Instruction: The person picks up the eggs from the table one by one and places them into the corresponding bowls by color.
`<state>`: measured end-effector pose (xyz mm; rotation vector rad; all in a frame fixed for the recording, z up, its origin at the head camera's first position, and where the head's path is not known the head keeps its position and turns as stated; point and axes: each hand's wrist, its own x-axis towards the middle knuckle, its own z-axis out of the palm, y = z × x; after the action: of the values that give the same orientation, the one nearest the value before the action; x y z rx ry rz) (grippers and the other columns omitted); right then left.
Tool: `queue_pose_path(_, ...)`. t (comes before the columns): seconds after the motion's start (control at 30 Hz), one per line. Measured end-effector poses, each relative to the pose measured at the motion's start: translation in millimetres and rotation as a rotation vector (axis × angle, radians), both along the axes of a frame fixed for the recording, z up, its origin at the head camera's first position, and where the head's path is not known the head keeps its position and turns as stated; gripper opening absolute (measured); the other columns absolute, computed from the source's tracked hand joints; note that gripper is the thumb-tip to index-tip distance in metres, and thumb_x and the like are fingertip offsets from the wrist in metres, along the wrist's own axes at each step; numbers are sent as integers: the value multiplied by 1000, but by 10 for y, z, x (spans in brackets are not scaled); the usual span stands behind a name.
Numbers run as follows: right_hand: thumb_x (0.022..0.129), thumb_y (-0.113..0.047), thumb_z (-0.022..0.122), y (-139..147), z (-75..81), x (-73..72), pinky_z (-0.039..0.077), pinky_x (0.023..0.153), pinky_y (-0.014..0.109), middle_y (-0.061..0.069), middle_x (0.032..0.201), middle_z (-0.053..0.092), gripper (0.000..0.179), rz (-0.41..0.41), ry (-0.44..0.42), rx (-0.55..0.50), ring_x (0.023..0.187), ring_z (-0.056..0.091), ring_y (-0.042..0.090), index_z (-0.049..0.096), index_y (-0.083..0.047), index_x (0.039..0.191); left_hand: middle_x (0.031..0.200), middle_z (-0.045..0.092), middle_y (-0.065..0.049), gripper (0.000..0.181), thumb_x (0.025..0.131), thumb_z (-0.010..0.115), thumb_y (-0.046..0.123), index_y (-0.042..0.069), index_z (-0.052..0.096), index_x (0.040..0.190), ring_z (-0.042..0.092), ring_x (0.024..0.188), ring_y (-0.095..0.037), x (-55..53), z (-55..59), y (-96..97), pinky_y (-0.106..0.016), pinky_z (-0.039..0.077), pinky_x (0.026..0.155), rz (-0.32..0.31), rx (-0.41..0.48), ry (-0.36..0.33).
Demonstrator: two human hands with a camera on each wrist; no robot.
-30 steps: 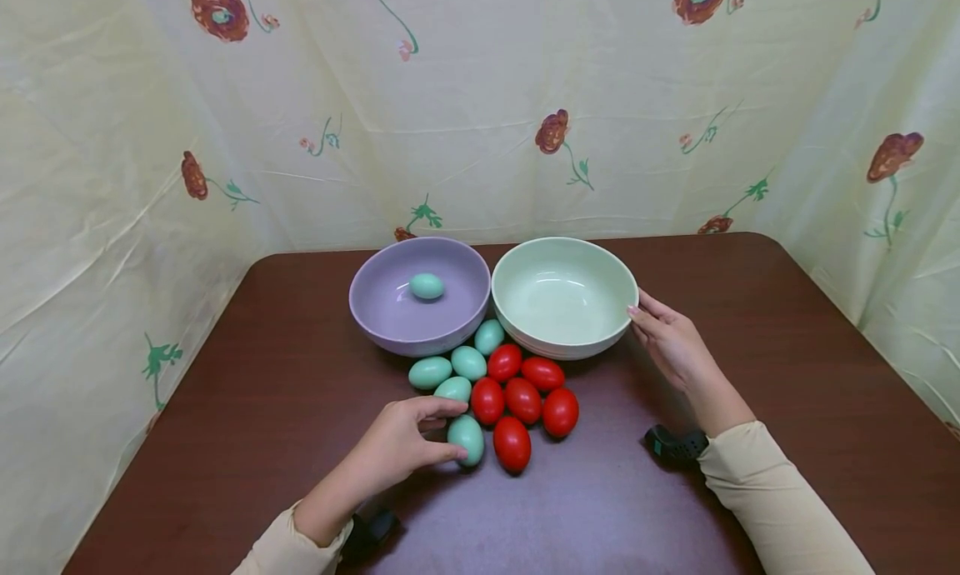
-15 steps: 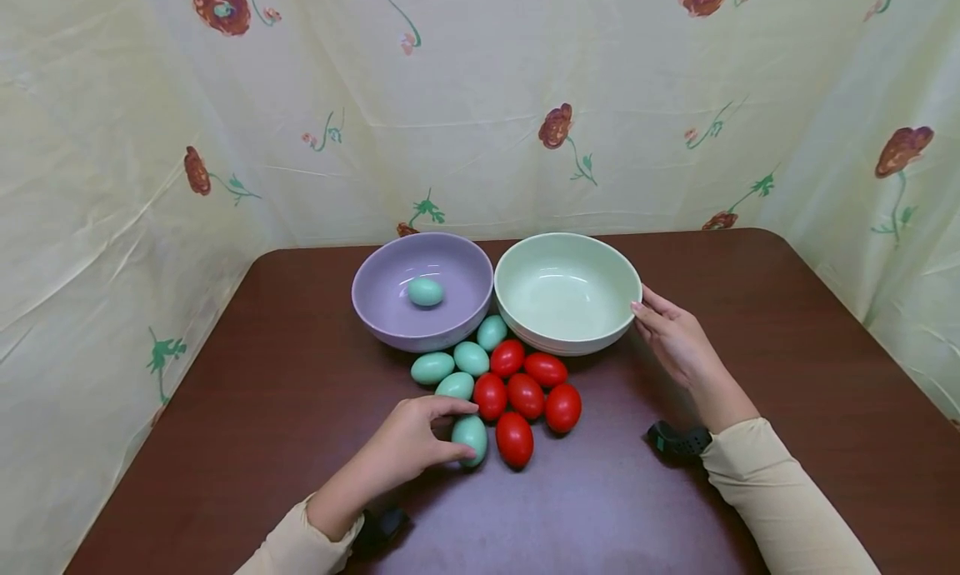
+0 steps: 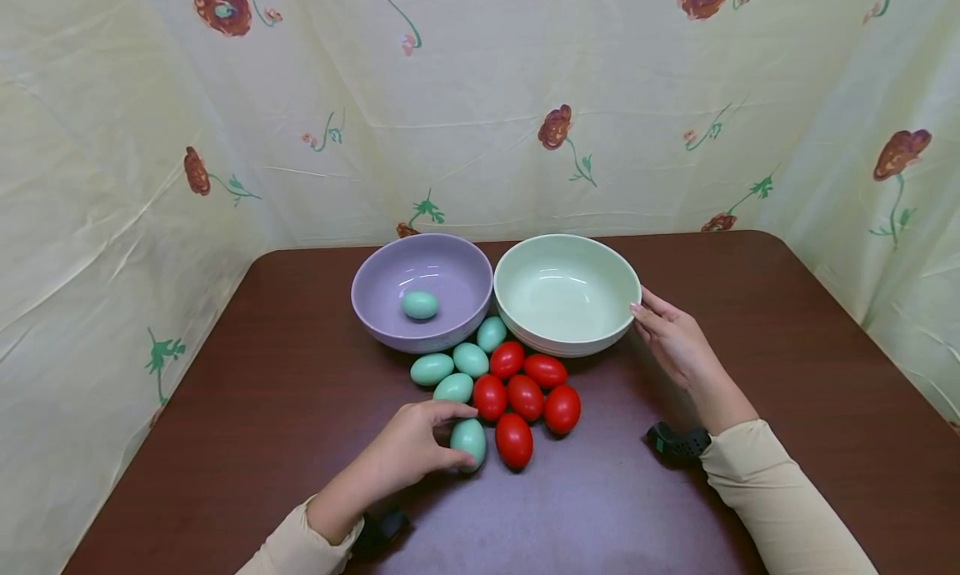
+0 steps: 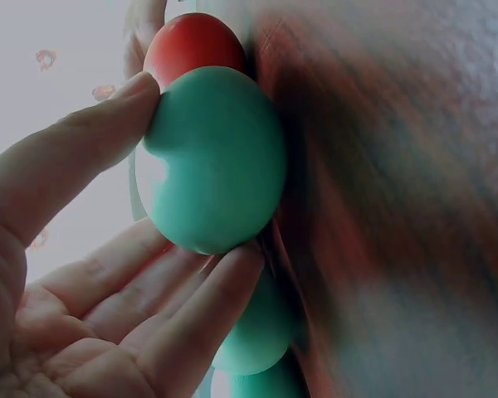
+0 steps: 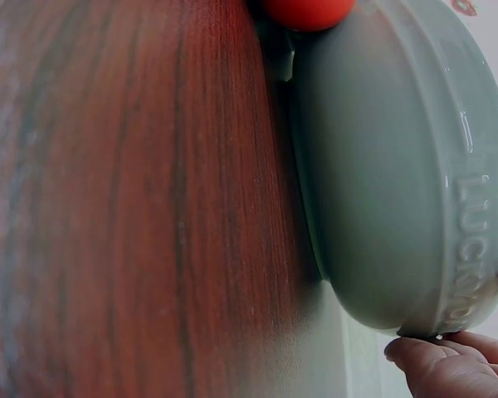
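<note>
My left hand [image 3: 416, 443] pinches a pale green egg [image 4: 220, 157] at the near end of the egg group, thumb on one side and fingertips on the other. The egg is down by the tabletop. At the right, my right hand [image 3: 678, 342] holds the rim and side of a pale green bowl [image 3: 566, 296], which has nothing in it. A purple bowl [image 3: 390, 317] stands against it on the left, with one green egg [image 3: 420, 305] inside. Several other green eggs [image 3: 471, 360] lie in front of the bowls, beside several red eggs [image 3: 525, 397].
The dark brown wooden table [image 3: 300, 350] has rounded far corners. Behind and beside it hangs a pale flowered cloth [image 3: 480, 100]. Black bands [image 3: 677, 440] sit at both wrists, below the beige sleeves.
The green egg in the purple bowl has rolled a little toward the front left. My left hand stays at the near green egg, and my right hand stays on the pale green bowl.
</note>
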<state>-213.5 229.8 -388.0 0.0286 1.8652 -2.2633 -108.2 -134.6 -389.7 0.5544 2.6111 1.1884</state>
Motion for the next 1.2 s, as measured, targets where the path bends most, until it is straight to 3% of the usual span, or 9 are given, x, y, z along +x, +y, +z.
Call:
queue_pose_path(0.17, 104, -16, 50, 0, 5, -2, 13, 122, 30, 10, 167, 3, 70, -1, -1, -11, 154, 9, 17, 8, -2, 158, 117, 71, -12, 51, 72, 88, 16, 3, 70, 118, 73, 94, -21, -3, -9, 9, -32, 60, 82, -1, 55, -69)
queue_pose_path(0.37, 104, -17, 50, 0, -4, 2, 14, 122, 30, 10, 167, 3, 70, 3, -2, 2, 153, 10, 15, 8, -2, 158, 117, 70, -14, 51, 72, 88, 13, 0, 70, 118, 73, 96, -24, 2, -9, 9, -33, 60, 83, -2, 82, -94)
queue_pose_path(0.67, 104, -17, 51, 9, 2, 1, 14, 121, 30, 9, 167, 3, 70, -4, -12, -9, 154, 10, 17, 9, -3, 158, 113, 73, -5, 51, 70, 90, 22, 7, 72, 115, 69, 98, -17, -2, -9, -6, -28, 56, 85, 19, -8, -31)
queue_pose_path(1.2, 103, -20, 51, 12, 8, 7, 14, 121, 31, 8, 167, 3, 71, -3, -15, 13, 154, 10, 18, 9, -3, 158, 110, 75, 1, 48, 71, 90, 25, 13, 74, 114, 67, 98, -16, -6, -23, -12, -30, 55, 87, 15, -28, -7)
